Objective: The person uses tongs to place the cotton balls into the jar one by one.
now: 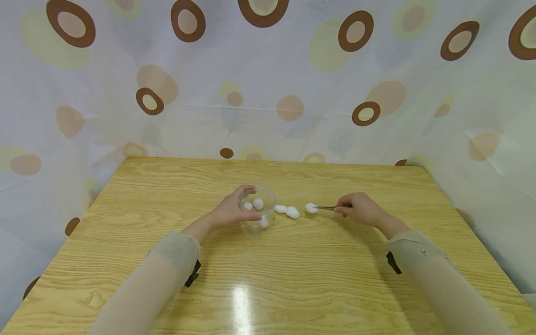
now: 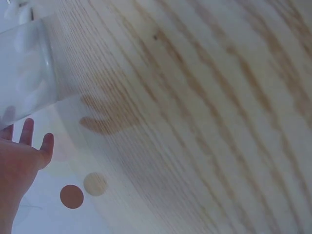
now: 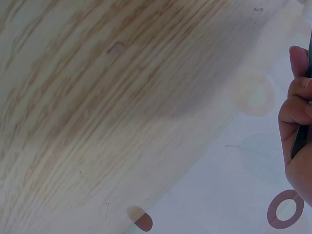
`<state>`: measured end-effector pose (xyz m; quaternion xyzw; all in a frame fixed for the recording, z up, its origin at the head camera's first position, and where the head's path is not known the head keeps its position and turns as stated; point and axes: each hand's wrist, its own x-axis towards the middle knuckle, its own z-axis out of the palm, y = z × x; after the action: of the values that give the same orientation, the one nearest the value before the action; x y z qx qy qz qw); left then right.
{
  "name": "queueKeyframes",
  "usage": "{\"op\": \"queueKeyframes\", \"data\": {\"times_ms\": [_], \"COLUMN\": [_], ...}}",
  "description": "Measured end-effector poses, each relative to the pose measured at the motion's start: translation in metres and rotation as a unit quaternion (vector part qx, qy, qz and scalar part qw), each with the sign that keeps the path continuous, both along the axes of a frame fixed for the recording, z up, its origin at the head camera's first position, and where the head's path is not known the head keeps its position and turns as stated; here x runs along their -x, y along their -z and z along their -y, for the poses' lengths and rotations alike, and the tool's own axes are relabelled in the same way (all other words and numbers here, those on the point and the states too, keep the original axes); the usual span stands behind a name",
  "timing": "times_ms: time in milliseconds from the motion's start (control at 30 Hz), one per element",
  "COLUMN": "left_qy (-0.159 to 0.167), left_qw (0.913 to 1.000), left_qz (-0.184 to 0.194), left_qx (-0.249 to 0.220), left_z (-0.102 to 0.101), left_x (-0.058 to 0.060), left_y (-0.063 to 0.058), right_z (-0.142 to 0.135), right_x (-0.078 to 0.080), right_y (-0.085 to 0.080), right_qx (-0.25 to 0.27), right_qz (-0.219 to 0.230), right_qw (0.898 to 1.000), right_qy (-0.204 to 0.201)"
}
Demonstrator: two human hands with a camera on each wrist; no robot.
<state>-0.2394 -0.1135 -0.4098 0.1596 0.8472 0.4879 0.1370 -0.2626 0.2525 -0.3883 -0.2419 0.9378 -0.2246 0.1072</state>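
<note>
In the head view the left hand [image 1: 231, 209] grips a clear plastic cup [image 1: 255, 225] round its side, with several white cotton balls [image 1: 257, 204] inside. The right hand [image 1: 358, 208] pinches dark tweezers [image 1: 326, 207]. At the tweezers' tips is one cotton ball [image 1: 311, 208], just above or on the table; I cannot tell which. Two more white cotton pieces [image 1: 292, 212] lie between the cup and that ball. The left wrist view shows part of the cup [image 2: 29, 73] and the left fingers. At the right wrist view's edge, the right hand [image 3: 297, 117] holds the tweezers [image 3: 300, 141].
A wood-grain table [image 1: 268, 265] spreads beneath both hands. Behind it and along its sides hangs a pale curtain [image 1: 259, 125] patterned with brown rings and ovals. Dark straps [image 1: 393, 263] show by the sleeves at both wrists.
</note>
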Motion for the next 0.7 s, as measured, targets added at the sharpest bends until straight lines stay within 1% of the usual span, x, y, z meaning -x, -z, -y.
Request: {"op": "queueKeyframes", "data": {"times_ms": [200,367,700], "left_qy": [0.003,-0.001,-0.001], "left_qw": [1.0,1.0,0.9999], "left_qz": [-0.006,-0.005,-0.004], "left_qx": [0.002,0.0,-0.012], "left_z": [0.0005,0.0011,0.0009], "left_x": [0.0007,0.0032,0.0083], "left_y": [0.0004,0.0009,0.0039], "right_z": [-0.0016,-0.002,-0.001], "right_x": [-0.0017,-0.003,-0.0038], "right_y": [-0.002,-0.0036,-0.0089], "right_qx": [0.007,0.01,0.023], "right_qz": [-0.002,-0.011,-0.027], "right_qw": [1.0,1.0,0.999], "right_qy": [0.006,0.011,0.008]}}
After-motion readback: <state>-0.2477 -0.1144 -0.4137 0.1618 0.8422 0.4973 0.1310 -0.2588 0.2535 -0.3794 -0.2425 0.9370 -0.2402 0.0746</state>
